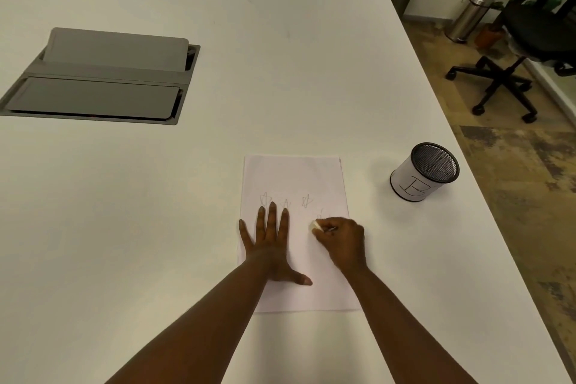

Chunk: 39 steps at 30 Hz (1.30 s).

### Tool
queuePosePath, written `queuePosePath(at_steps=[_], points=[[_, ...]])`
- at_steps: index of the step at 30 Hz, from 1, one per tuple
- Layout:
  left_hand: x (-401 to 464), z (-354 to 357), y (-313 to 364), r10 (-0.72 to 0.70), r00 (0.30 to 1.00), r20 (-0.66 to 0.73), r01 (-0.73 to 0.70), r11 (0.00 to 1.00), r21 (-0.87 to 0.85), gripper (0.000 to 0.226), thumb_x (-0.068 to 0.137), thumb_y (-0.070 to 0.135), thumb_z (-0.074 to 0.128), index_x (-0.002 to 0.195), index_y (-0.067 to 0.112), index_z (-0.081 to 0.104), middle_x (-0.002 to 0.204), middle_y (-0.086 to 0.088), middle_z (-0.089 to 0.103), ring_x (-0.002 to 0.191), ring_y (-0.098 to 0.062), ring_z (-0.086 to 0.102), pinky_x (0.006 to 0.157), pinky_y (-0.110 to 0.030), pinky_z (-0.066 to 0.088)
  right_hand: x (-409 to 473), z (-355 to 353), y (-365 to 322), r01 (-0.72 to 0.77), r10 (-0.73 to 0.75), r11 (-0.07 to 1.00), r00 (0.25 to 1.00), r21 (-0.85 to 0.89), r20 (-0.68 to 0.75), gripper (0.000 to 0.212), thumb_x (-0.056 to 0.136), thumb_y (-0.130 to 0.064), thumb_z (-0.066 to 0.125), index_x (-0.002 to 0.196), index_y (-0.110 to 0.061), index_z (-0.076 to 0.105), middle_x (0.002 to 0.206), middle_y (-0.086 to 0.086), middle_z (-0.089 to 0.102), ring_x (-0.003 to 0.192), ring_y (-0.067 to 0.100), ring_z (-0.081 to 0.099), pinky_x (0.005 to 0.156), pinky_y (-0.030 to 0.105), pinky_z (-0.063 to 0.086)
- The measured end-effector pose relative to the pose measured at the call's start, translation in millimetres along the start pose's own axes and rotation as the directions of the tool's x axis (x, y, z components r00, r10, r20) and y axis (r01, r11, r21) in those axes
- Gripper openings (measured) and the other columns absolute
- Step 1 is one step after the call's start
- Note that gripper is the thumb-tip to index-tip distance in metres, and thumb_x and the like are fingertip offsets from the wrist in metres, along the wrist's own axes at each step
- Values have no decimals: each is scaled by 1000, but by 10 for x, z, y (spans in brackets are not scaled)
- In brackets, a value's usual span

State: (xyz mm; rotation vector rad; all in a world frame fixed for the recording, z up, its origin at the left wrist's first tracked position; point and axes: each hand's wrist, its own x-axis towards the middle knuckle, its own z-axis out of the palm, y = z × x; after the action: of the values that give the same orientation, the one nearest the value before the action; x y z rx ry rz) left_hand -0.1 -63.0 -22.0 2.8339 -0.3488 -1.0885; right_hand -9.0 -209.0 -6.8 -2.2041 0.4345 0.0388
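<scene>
Paper (pixel 293 178) lies on the table (pixel 156 227), its long axis running away from the person. The left hand (pixel 271 246) presses flat on its left half, fingers straight. The right hand (pixel 343 243) pinches an eraser (pixel 314 225) against the sheet. A faint mark (pixel 321 213) lies just beyond it, with pencilled stars (pixel 307 201) further left, nearer the right hand. A mesh cup (pixel 414 184) stands well right; its contents are unclear.

Your left hand (pixel 270 246) lies flat at lower centre, fingers straight, thumb splayed. Your right hand (pixel 343 241), just beside it, is curled, pinching an eraser (pixel 313 225). Both forearms enter from the bottom edge.
</scene>
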Motion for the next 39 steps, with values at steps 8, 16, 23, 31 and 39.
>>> queuePosePath(at_steps=[8, 16, 23, 31, 39], points=[[-3, -8, 17, -5, 1000, -5, 5, 1000, -13, 143, 56, 80, 61, 138, 17, -38, 143, -10, -48, 129, -29, -45, 103, -64, -22, -204, 81, 45, -6, 5, 1000, 996, 8, 89, 23, 72, -11, 76, 93, -3, 71, 95, 12, 73, 78, 14, 65, 66, 5, 46], [-9, -8, 12, -12, 1000, 5, 12, 999, -36, 144, 55, 81, 62, 136, 17, -39, 141, -9, -50, 130, -30, -45, 106, -67, -15, 326, -62, -64, -9, 7, 999, 998, -35, -68, 19, 75, -14, 73, 91, -3, 72, 96, 14, 73, 91, 26, 67, 79, 23, 46], [-21, -13, 13, -8, 1000, -4, 8, 999, -38, 143, 56, 80, 61, 137, 17, -38, 140, -8, -50, 119, -25, -50, 105, -66, -20, 396, -80, -62, -40, 39, 999, 998, -16, -54, 22, 75, -13, 73, 94, -2, 71, 97, 16, 73, 92, 28, 67, 84, 29, 50], [-29, -37, 23, -12, 1000, 18, 12, 1000, -24, 142, 57, 80, 61, 136, 17, -39, 137, -7, -52, 124, -26, -49, 104, -66, -21, 342, -139, 34, -66, 65, 997, 997, 36, 37, 23, 71, -14, 77, 91, -3, 72, 94, 13, 73, 84, 18, 66, 63, 2, 44], [-24, -20, 19, -11, 1000, 7, 11, 999, -36, 142, 56, 80, 61, 137, 18, -38, 141, -8, -50, 125, -26, -48, 105, -66, -20, 401, -129, -12, -56, 58, 998, 996, 29, -71, 19, 75, -16, 73, 90, -4, 72, 92, 14, 74, 85, 26, 68, 74, 23, 46]])
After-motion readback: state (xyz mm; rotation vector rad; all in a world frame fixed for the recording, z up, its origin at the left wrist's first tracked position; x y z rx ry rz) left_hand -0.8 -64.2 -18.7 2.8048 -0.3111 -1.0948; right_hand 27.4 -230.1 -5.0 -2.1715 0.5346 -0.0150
